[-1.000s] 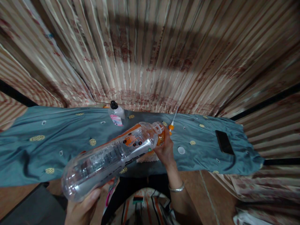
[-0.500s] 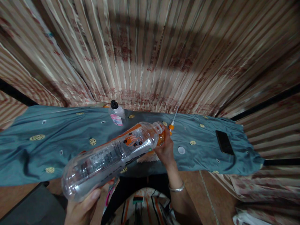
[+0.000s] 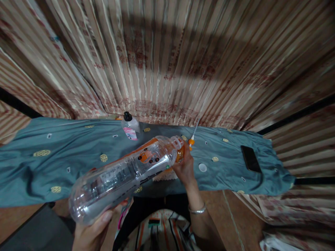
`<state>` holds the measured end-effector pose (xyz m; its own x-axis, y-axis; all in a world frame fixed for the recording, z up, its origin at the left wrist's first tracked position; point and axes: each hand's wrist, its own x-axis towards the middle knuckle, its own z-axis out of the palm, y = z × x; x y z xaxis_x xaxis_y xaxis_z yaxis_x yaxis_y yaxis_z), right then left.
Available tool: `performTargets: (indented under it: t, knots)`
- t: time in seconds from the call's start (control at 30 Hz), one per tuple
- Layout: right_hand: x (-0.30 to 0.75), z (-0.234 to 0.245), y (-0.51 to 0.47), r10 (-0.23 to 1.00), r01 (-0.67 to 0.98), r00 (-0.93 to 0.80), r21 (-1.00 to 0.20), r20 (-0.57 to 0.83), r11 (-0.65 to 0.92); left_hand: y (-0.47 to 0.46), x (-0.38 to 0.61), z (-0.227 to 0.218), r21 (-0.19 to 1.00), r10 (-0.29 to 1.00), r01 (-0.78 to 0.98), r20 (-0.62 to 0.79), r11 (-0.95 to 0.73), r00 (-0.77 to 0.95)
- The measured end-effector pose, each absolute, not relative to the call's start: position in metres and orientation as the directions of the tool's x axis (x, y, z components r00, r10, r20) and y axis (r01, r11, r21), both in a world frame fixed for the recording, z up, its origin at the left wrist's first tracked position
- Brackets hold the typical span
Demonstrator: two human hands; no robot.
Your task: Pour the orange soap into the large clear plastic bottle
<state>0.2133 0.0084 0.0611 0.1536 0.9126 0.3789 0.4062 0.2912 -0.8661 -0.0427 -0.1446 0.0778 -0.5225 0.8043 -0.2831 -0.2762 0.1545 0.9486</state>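
A large clear plastic bottle (image 3: 123,174) with an orange and black print is held slantwise over the table, its open neck towards the right. My left hand (image 3: 94,226) is wrapped round its base from below. At the mouth, my right hand (image 3: 184,164) is closed on a small see-through orange container (image 3: 180,154). That container touches or nearly touches the bottle's neck; its exact shape is hidden by the fingers. Just beyond my right hand lies a pump top with an orange collar (image 3: 191,142) and a thin white tube. A round white cap (image 3: 202,167) sits to the right.
Blue-green cloth with pineapple prints (image 3: 220,181) covers the narrow table. A small bottle with a black cap and pink label (image 3: 130,127) stands at the back. On the right lies a black phone (image 3: 250,159). A striped curtain (image 3: 167,62) hangs behind and at both sides.
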Motion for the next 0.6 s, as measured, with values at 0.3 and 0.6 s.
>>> performTargets:
  t: [0.3,0.6]
  knots:
    - [0.215,0.061,0.009,0.919,0.423,0.14,-0.862,0.368,0.28,-0.148,-0.069,0.052,0.924,0.818,-0.319,-0.346,0.212,-0.459]
    - [0.214,0.06,0.009,0.917,0.418,0.155,-0.865,0.369,0.278,-0.148,-0.064,0.056,0.931,0.808,-0.313,-0.326,0.186,-0.49]
